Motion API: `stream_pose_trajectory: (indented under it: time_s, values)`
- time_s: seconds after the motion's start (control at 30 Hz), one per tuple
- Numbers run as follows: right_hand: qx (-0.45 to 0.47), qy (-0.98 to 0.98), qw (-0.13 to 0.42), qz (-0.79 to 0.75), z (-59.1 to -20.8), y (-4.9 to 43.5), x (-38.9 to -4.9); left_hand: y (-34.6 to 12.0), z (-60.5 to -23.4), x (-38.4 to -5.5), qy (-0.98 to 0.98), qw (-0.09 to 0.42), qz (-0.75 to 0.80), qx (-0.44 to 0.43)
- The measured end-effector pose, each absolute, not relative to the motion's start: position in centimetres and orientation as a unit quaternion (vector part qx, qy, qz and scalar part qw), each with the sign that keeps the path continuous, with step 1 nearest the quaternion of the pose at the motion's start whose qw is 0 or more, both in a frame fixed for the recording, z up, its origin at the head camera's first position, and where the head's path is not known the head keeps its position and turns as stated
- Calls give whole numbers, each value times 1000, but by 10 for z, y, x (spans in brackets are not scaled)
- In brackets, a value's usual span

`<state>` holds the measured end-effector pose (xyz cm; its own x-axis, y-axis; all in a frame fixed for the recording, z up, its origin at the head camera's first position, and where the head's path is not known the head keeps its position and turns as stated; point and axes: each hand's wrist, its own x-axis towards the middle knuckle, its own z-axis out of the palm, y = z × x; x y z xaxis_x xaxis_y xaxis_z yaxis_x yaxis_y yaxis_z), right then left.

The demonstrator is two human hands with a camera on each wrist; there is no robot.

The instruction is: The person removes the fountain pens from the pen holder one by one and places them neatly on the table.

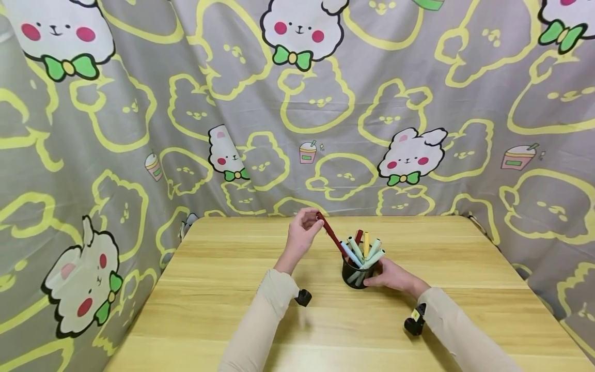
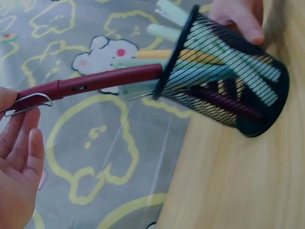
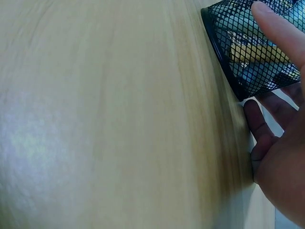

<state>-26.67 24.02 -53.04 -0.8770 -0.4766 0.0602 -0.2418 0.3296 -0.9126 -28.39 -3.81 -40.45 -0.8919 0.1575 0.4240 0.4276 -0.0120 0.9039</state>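
My left hand [image 1: 301, 235] pinches a dark red fountain pen [image 2: 109, 78] near its silver clip [image 2: 33, 101], between thumb and fingers. The pen slants down, its lower end at the rim of a black mesh pen holder [image 1: 351, 277]. My right hand [image 1: 394, 275] grips the holder low on its right side, with the thumb [image 3: 279, 28] across the mesh. Inside stand several pale green and light blue pens [image 1: 351, 254], a yellow one [image 1: 366, 243] and another dark red one [image 1: 359, 236].
The holder stands on a light wood-grain table [image 1: 223, 289]. Behind and beside the table hangs a grey curtain [image 1: 325, 150] with cartoon prints. Black wrist cameras sit at both sleeves, the left one [image 1: 303, 297] and the right one [image 1: 415, 320] just above the tabletop.
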Motion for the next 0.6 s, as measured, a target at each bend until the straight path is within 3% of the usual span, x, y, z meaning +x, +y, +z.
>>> stream_pose_trajectory:
  time_s: [0.23, 0.6]
  values:
    - [-227, 807, 103, -536, -532, 241, -267, -51, -400, -287, -693, 101, -686, -199]
    - [-222, 800, 120, -544, -530, 240, -267, -72, -417, -289, -729, 60, -658, -181]
